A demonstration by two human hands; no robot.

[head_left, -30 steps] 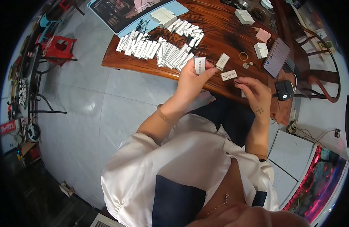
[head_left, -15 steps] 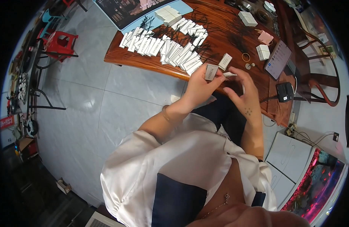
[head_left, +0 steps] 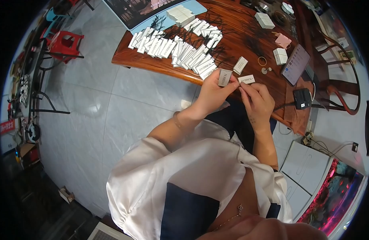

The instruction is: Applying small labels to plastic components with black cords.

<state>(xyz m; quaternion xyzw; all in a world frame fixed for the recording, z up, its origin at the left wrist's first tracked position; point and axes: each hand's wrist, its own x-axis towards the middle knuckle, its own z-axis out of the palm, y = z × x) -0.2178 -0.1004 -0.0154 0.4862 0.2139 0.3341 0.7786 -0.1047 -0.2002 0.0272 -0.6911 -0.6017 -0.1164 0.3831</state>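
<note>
My left hand (head_left: 213, 94) is closed around a small stack of white printed hang tags (head_left: 225, 77), its thumb reaching toward my right fingers. Close beside it, my right hand (head_left: 259, 100) has thumb and forefinger pinched together at the near corner of a single hang tag (head_left: 246, 80). Whether a string is also in that pinch is too small to tell. Just beyond both hands, a banded bundle of tags (head_left: 240, 65) rests on the wooden table (head_left: 236, 44). A spread-out pile of hang tags (head_left: 186, 55) with black strings lies to the left.
Behind the pile stands a block of stacked tags (head_left: 180, 16). To the right are a yellow tape ring (head_left: 262, 61), a white tag stack (head_left: 279, 56), a propped tablet (head_left: 295, 65) and a black box-shaped device (head_left: 301, 98). A red stool (head_left: 67, 45) stands at far left.
My right fingers have gone from spread apart to pinched at the single tag's corner. That tag has turned from edge-on to showing its printed face. The left hand keeps its stack.
</note>
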